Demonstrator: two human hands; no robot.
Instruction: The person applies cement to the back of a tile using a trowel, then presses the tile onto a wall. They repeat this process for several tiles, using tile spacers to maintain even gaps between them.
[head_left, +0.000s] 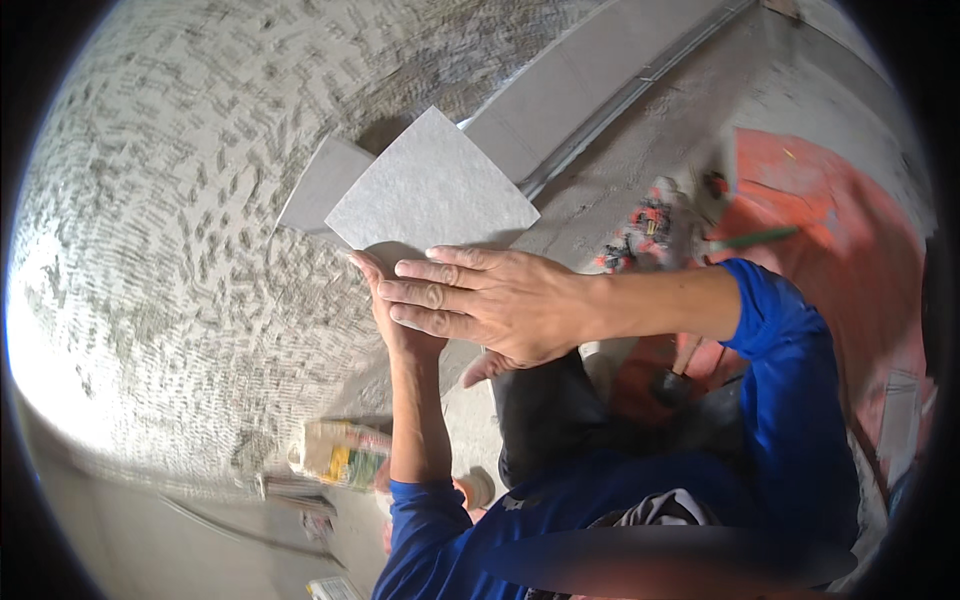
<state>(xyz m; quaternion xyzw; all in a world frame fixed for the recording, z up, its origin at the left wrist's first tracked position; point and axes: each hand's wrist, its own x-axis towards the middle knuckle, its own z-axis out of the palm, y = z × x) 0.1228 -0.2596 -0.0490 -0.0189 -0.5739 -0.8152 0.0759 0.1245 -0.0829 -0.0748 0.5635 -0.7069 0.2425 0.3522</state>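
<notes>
While our open, empty right hand (490,300) is partly covering our left hand (405,333), whose grip we cannot tell, we are maybe keeping the upper-middle tile (430,185) still.

The right hand (500,300) crosses before the partly hidden left hand (405,335), fingers (437,296) extended, thumb (485,367) apart; right forearm (660,305) level, left forearm (418,415) upward, sleeves (795,335) bunched.

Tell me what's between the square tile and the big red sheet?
The head view shows grey floor and small red and black pieces between the tile and red sheet.
</notes>
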